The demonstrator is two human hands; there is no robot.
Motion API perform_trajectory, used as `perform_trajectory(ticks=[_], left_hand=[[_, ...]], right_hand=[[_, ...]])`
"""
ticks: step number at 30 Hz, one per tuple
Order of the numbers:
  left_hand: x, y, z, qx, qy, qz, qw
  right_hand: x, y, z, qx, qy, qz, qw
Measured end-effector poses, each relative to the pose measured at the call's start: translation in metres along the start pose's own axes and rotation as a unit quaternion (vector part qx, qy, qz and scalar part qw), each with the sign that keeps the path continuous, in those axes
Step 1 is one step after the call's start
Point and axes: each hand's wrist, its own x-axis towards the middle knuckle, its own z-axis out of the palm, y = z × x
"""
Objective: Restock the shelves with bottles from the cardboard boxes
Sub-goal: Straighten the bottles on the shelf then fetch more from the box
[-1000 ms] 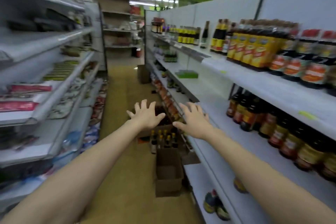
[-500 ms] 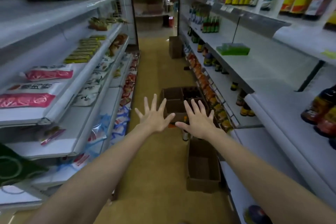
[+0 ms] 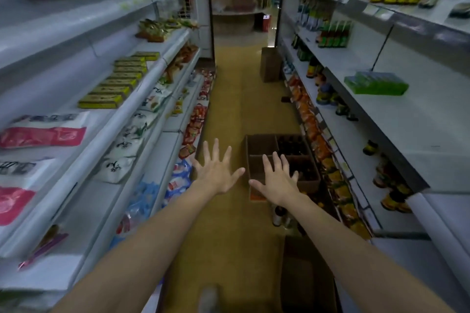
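two hands (image 3: 218, 173) (image 3: 278, 180), three cardboard boxes (image 3: 259, 146) (image 3: 270, 65) (image 3: 307, 277), one green pack (image 3: 376, 83).

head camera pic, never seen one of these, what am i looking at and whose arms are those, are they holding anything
There is no machine here. The camera sits on a person's head and looks forward and down, so the two bare arms are that person's own. The wide lens bends the edges.

The person stands in a shop aisle between white shelves. The left hand and right hand are stretched out with fingers spread, and hold nothing.

On the floor ahead is an open divided box with dark bottles in it. A nearer box lies below the right arm, and a few more bottles stand on the floor between them.

The job is moving those bottles onto the shelves.
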Motion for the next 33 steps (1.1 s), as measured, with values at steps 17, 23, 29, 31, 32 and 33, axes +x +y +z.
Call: perform_trajectory(ticks=[17,23,29,31,32,33], left_hand=[[0.314,0.028,0.001,-0.062,-0.074,0.226,0.969],[0.427,0.077,0.013,-0.005,-0.132,0.268,0.954],[0.521,0.117,0.011,0.055,-0.191,0.281,0.939],[0.543,0.132,0.019,0.061,-0.196,0.3,0.932],[0.556,0.14,0.026,0.066,-0.199,0.309,0.928],[0.57,0.149,0.034,0.069,-0.201,0.317,0.924]], right_hand=[[0.245,0.057,-0.02,0.115,-0.001,0.217,0.97],[0.341,0.115,-0.01,0.2,-0.02,0.287,0.937],[0.414,0.157,-0.02,0.231,-0.028,0.319,0.919],[0.433,0.166,-0.019,0.235,-0.035,0.323,0.916],[0.443,0.171,-0.017,0.234,-0.039,0.327,0.915],[0.453,0.177,-0.015,0.233,-0.043,0.333,0.913]])
